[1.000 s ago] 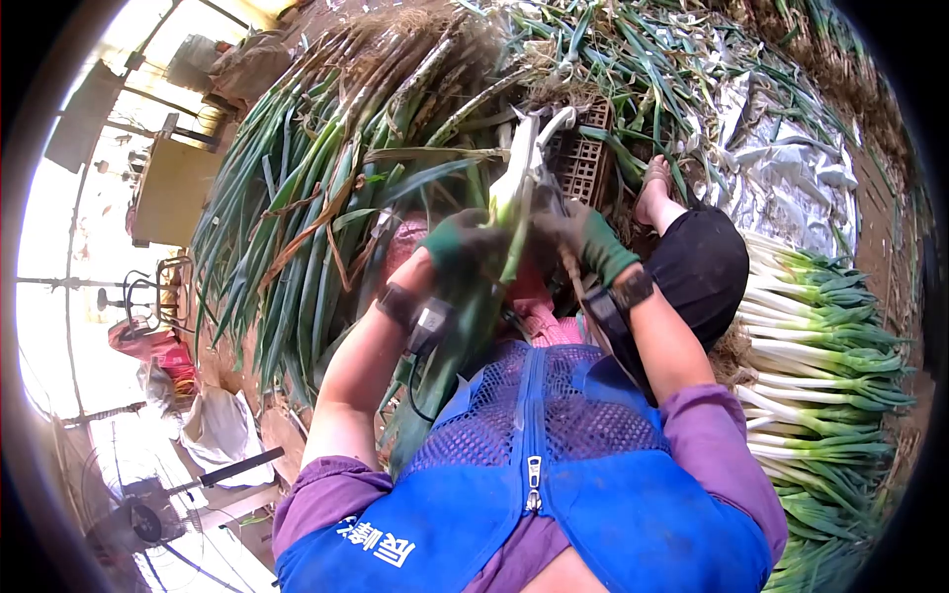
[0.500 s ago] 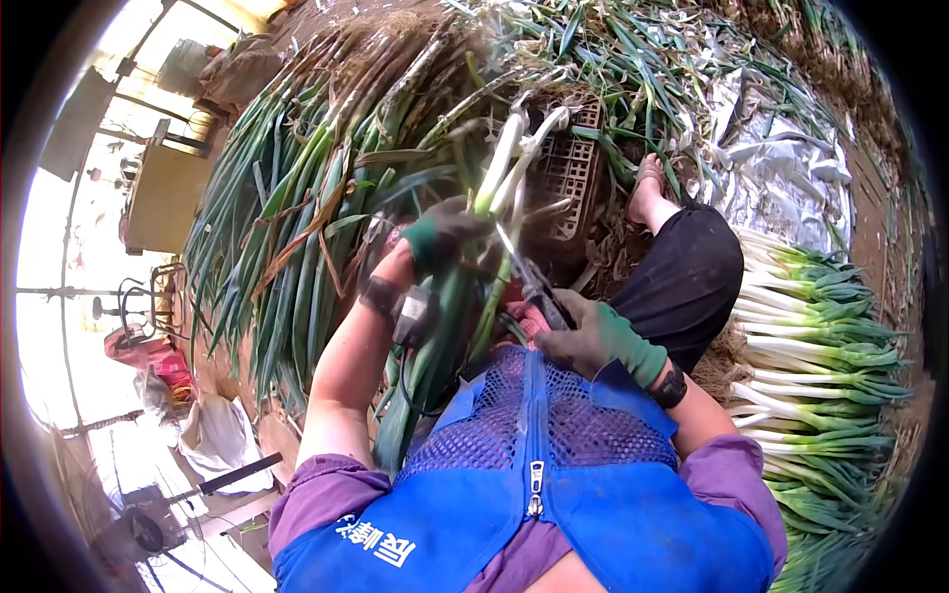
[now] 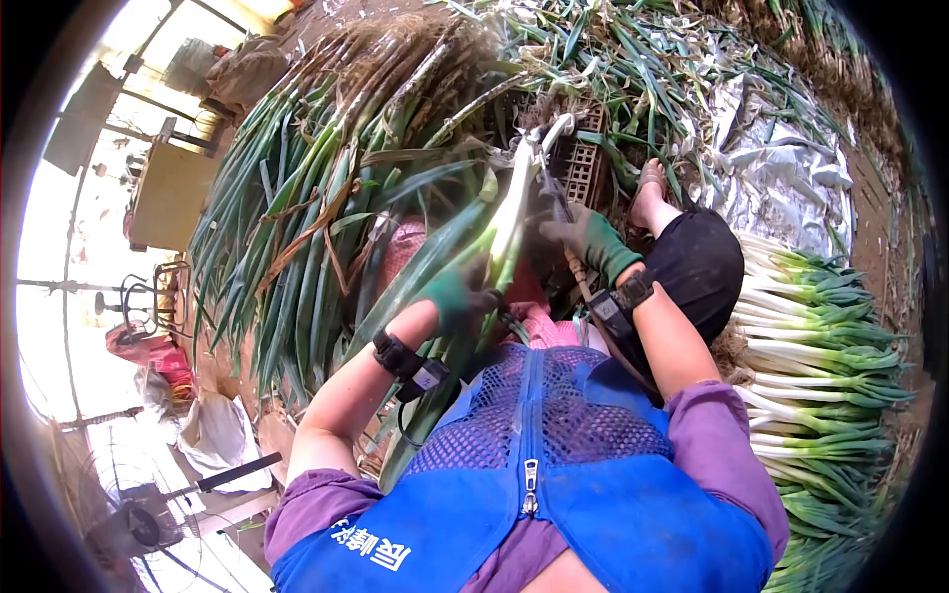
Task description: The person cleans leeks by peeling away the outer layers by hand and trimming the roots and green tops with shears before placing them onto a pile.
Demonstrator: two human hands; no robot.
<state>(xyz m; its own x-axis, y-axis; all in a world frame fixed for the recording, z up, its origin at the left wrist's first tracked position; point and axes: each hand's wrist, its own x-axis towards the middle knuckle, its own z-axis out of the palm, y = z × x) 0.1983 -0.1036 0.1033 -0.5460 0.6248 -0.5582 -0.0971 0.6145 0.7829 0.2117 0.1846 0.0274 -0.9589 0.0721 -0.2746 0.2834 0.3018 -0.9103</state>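
From where I stand, as the head view also shows, the left hand (image 3: 460, 299) has its fingers clamped around the green part of the onion stalks (image 3: 509, 212), whose white ends point away from the body, near the crate (image 3: 585, 168). The right hand (image 3: 591, 240) seems closed around a slim tool (image 3: 558, 198); it is blurred, so each finger I cannot tell. I think the stalks could swing or slip, because they are gripped only low down. The tool's tip, being so near, could scrape the white skin, and the hose (image 3: 576, 277) could catch at the knee. Counting, I find two hands, one tool, one hose, one crate and, it seems, two stalks; the left heap (image 3: 287, 217) and the right row (image 3: 801, 341) are too crowded to count.
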